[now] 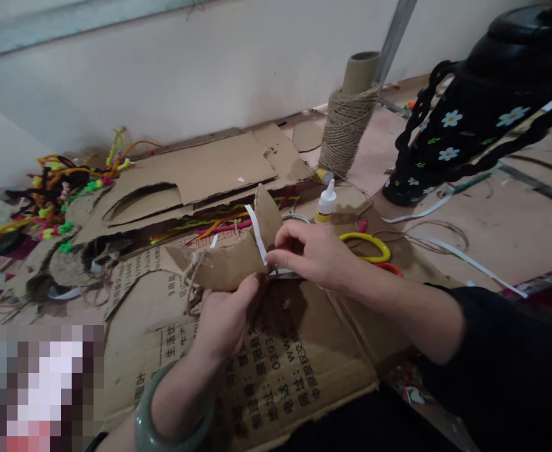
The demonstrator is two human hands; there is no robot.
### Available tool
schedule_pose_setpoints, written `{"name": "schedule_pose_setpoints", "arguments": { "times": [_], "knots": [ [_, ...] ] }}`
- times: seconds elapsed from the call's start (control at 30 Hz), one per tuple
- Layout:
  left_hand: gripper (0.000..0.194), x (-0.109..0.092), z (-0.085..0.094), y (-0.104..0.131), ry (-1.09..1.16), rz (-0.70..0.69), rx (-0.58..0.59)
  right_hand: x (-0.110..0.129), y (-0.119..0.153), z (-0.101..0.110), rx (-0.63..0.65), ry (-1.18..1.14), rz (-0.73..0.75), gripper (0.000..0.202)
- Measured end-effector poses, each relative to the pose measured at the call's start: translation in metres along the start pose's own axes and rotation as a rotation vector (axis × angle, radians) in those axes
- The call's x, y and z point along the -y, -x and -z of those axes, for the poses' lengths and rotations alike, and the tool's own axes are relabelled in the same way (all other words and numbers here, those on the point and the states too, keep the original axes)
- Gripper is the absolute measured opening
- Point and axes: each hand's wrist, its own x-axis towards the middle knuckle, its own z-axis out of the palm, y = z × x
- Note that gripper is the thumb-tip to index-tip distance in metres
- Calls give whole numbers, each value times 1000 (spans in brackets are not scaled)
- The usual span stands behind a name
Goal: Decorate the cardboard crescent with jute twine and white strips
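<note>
My left hand [226,317], with a green bangle on its wrist, grips the lower edge of a curved cardboard cutout [226,267], thumb on top. Twine [193,273] is tied around the cutout's left part. At its right end, my right hand [311,251] is closed, with thumb and index finger pinching the lower end of a narrow white strip [255,229]. The strip stands up across the cutout's face. Beneath both hands lies a printed cardboard sheet [276,376]. Yellow-handled scissors [374,246] lie just right of my right hand, partly hidden by it.
A small white glue bottle [326,204] stands behind my right hand. Farther back are a twine spool [348,129] and a tall black flowered bottle [459,125]. Colourful fuzzy stems [59,182] pile up at left, beside cut cardboard [223,160]. Loose white strips [478,267] lie at right.
</note>
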Motion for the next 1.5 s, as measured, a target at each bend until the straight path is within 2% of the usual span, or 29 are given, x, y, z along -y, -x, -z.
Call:
{"name": "schedule_pose_setpoints", "arguments": {
  "times": [0.1,0.17,0.3,0.37,0.4,0.47,0.53,0.6,0.67,0.73,0.77,0.8,0.83,0.87,0.97,1.07,1.1,1.17,1.27,1.37,1.43,1.5],
  "knots": [
    [47,-5,-2,-1,163,40,60,-6,-6,3,-198,-142,-52,22],
    [49,-7,-1,-1,182,89,54,-11,-11,2,-251,-302,-115,24],
    [44,-6,3,-2,155,109,95,-15,-15,-1,-48,-642,-209,31],
    [33,-4,5,-4,37,114,123,-15,-16,-2,10,-709,-232,27],
    [28,-3,7,-5,-62,117,161,-15,-16,-2,-6,-726,-237,25],
    [28,-3,10,-6,-289,108,280,-16,-16,-1,-92,-745,-224,24],
    [28,-5,14,-3,-416,94,373,-18,-17,1,-180,-746,-200,23],
    [20,-10,19,3,-504,-39,386,-21,-18,3,-221,-727,-185,23],
    [15,-17,25,9,-587,-379,318,-23,-19,5,-193,-702,-178,22],
    [7,-24,31,11,-516,-690,137,-21,-18,7,-116,-675,-173,23],
    [6,-27,33,10,-454,-774,29,-19,-17,7,-69,-658,-173,23],
    [7,-31,35,8,-426,-753,-78,-16,-16,7,-25,-641,-175,23],
    [8,-34,36,5,-407,-684,-112,-13,-15,6,9,-628,-176,24],
    [9,-36,35,1,-421,-553,-68,-10,-14,5,32,-622,-174,24],
    [16,-41,30,-8,-501,-101,242,0,-9,1,76,-614,-136,26],
    [22,-41,22,-9,-439,91,519,6,-5,-2,124,-570,-68,29],
    [21,-40,20,-8,-418,118,567,7,-4,-2,144,-553,-47,30],
    [19,-37,17,-7,-375,138,579,9,-3,-3,178,-531,-10,31],
    [21,-28,15,-7,-300,68,507,8,-2,-4,193,-534,17,33],
    [22,-21,17,-11,-251,6,379,7,-1,-4,168,-579,-50,39],
    [21,-18,19,-12,-190,-30,284,6,0,-4,175,-540,-98,41],
    [21,-17,19,-13,-143,-38,252,5,1,-5,219,-439,-108,36]
  ]
}}
